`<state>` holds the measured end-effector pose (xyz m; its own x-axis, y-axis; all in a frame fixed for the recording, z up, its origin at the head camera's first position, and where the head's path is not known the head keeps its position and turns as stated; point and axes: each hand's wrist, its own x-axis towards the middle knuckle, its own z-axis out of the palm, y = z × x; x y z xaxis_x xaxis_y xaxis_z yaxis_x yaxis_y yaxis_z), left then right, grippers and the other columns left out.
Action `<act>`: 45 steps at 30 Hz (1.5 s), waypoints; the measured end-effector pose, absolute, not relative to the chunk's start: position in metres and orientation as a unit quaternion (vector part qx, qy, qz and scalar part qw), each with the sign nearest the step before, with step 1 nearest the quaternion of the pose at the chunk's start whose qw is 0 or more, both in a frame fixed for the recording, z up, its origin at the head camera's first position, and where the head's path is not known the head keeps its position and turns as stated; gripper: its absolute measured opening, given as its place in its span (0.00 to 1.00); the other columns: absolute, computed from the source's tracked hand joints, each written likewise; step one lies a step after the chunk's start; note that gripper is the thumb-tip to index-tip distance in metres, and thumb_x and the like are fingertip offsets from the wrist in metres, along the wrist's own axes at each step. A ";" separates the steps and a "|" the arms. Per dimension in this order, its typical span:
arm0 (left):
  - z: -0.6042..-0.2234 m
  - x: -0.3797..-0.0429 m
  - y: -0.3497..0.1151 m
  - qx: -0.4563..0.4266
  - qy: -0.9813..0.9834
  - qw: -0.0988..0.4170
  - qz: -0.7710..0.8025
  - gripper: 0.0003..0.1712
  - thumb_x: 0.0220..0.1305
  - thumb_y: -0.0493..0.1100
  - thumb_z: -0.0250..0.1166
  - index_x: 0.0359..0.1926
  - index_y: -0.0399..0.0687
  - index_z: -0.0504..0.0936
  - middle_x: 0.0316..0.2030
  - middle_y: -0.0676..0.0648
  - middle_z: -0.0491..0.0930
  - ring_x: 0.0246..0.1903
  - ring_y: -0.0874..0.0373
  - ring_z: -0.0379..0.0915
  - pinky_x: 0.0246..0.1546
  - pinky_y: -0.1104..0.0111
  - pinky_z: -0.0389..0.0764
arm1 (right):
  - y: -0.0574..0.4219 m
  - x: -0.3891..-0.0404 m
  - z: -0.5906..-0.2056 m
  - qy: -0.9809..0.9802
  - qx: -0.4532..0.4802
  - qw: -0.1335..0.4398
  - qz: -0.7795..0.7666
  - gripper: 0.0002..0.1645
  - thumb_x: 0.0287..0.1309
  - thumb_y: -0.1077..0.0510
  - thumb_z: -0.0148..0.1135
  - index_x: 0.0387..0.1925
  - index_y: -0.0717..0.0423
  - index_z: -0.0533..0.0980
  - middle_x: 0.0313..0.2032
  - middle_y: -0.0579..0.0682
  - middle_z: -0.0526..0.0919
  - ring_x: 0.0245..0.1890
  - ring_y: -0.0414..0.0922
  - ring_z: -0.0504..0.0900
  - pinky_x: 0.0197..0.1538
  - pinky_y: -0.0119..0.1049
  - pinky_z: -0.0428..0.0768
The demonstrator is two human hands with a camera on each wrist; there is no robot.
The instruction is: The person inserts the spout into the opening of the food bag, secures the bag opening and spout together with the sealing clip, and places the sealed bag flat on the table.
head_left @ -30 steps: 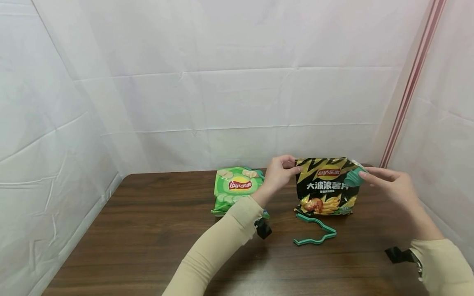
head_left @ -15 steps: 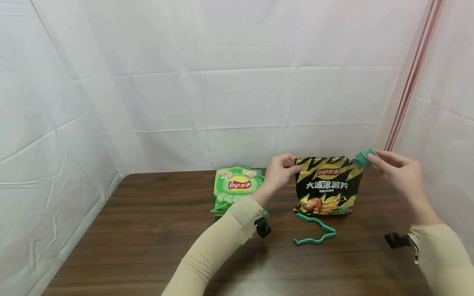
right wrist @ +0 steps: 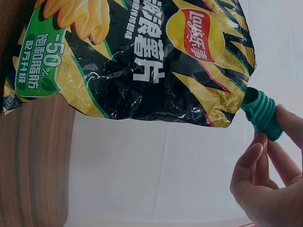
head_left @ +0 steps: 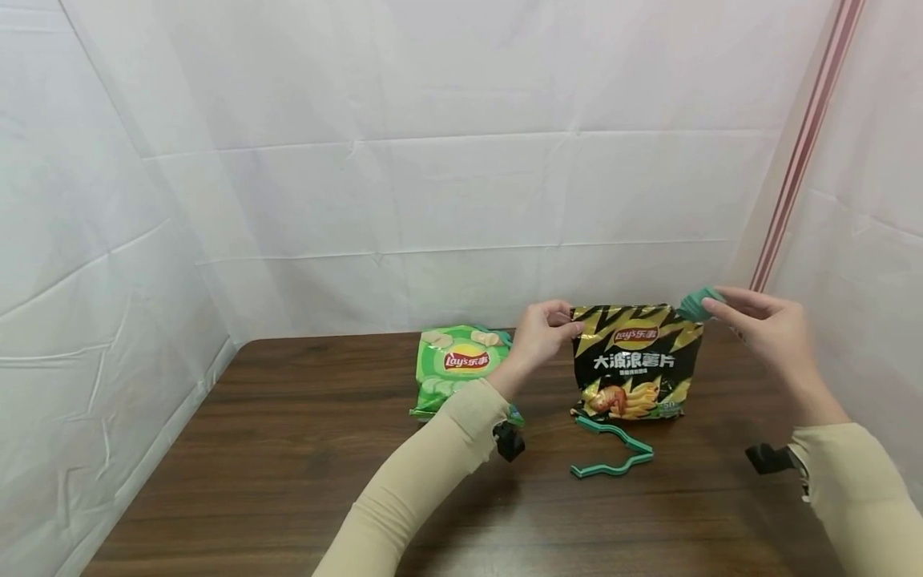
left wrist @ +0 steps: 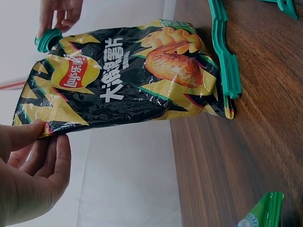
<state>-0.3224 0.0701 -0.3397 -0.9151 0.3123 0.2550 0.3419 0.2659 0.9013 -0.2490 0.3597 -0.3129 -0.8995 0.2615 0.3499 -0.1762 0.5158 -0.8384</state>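
A black and yellow bag of potato chips [head_left: 634, 365] stands upright near the back right of the table. My left hand [head_left: 537, 335] pinches its top left corner between thumb and fingers, also plain in the left wrist view. With thumb and fingertips my right hand [head_left: 767, 328] holds a hollow, ribbed green spout [right wrist: 262, 113] at the bag's top right corner. That corner meets the spout's open end; whether it goes inside is hard to tell. In front of the bag's base lies an opened green bag clip [head_left: 626, 463], bent in a V.
Left of the black bag lies a green chip bag [head_left: 465, 365], partly behind my left forearm, with a bit of green plastic [head_left: 503, 335] at its top right. White sheeting [head_left: 461, 200] hangs behind and beside the brown wooden table [head_left: 303, 449].
My right hand has lifted the spout from in front of the bag's upper right side to beyond the corner, then slightly back left against it. My left hand keeps its pinch almost in place.
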 end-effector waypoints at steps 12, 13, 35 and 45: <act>-0.343 -0.330 0.069 -0.204 -0.790 -0.002 -0.578 0.08 0.59 0.39 0.68 0.36 0.39 0.80 0.37 0.40 0.86 0.34 0.52 0.83 0.26 0.76 0.73 | 0.360 -0.251 -0.313 -0.864 -0.023 0.206 0.459 0.31 0.54 0.44 0.67 0.55 0.57 0.77 0.30 0.12 0.76 0.38 0.20 0.73 0.35 0.18 0.70; -0.343 -0.330 0.069 -0.203 -0.789 -0.003 -0.579 0.08 0.59 0.39 0.68 0.36 0.39 0.80 0.37 0.40 0.86 0.35 0.51 0.83 0.26 0.76 0.72 | 0.360 -0.251 -0.313 -0.866 -0.024 0.203 0.457 0.31 0.54 0.43 0.67 0.55 0.57 0.77 0.31 0.12 0.76 0.40 0.19 0.72 0.37 0.16 0.69; -0.344 -0.332 0.069 -0.204 -0.789 -0.005 -0.579 0.07 0.59 0.39 0.68 0.35 0.39 0.79 0.37 0.40 0.86 0.34 0.48 0.83 0.24 0.76 0.71 | 0.357 -0.256 -0.315 -0.870 0.001 0.170 0.463 0.28 0.56 0.43 0.65 0.54 0.56 0.77 0.31 0.15 0.78 0.39 0.19 0.75 0.41 0.16 0.67; -0.341 -0.331 0.067 -0.204 -0.790 -0.009 -0.579 0.09 0.60 0.40 0.67 0.37 0.39 0.80 0.38 0.39 0.85 0.39 0.42 0.82 0.23 0.75 0.70 | 0.362 -0.256 -0.312 -0.890 -0.007 0.142 0.433 0.34 0.57 0.37 0.61 0.57 0.55 0.75 0.33 0.13 0.74 0.41 0.20 0.70 0.41 0.19 0.67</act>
<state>-0.3311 0.0668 -0.3414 -0.9163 0.3335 0.2219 0.3121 0.2470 0.9174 -0.2555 0.3620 -0.3120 -0.9594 0.1353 0.2473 -0.1108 0.6257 -0.7722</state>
